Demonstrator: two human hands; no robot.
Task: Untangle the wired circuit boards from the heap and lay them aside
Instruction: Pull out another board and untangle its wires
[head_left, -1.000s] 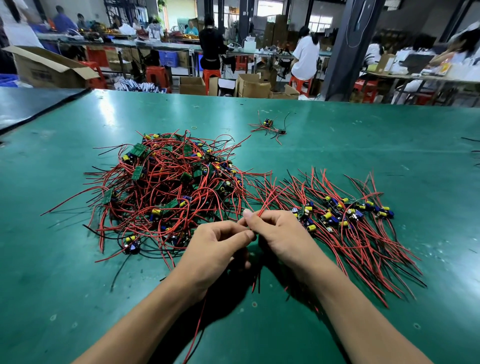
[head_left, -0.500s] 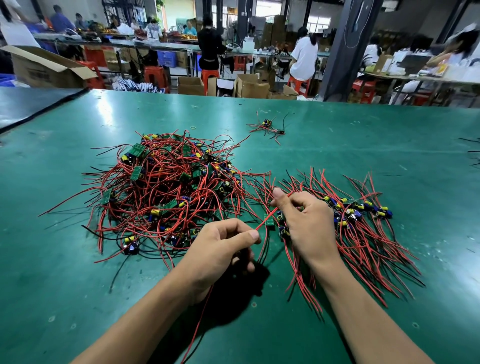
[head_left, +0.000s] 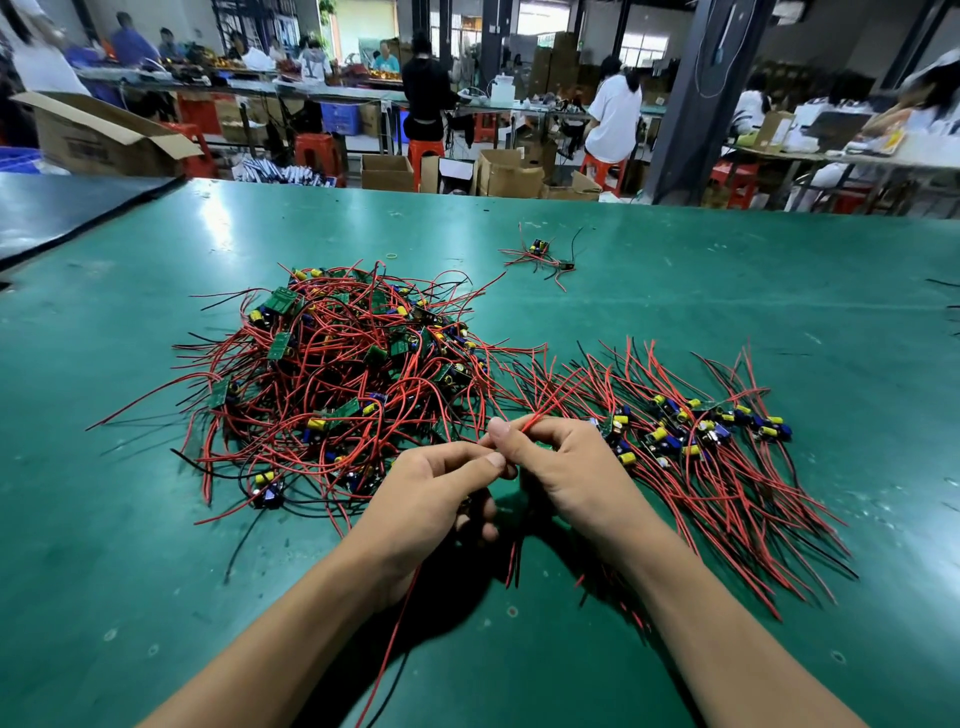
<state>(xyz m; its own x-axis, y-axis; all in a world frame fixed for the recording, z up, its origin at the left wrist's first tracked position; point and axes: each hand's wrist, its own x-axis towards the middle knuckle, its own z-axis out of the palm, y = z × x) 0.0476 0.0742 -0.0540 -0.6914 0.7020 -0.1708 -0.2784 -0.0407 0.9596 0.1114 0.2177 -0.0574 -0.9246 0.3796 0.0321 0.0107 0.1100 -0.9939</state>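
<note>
A tangled heap (head_left: 337, 379) of small green circuit boards with red and black wires lies left of centre on the green table (head_left: 727, 270). To its right, a sorted row of boards (head_left: 696, 426) lies with wires fanned out toward me. My left hand (head_left: 431, 493) is closed on wires of a board; a red and a black wire hang from under it. My right hand (head_left: 566, 467) touches it, pinching red wires that stick up and to the right between thumb and fingers. The held board itself is hidden by my fingers.
A lone wired board (head_left: 540, 254) lies farther back near a small rubber band (head_left: 391, 255). A dark mat (head_left: 62, 208) sits at the left edge. Behind the table are cardboard boxes, red stools and people working at benches.
My right hand came back from the sorted row on the right to meet my left hand, and now pinches red wires there. My left hand stayed nearly in place.
</note>
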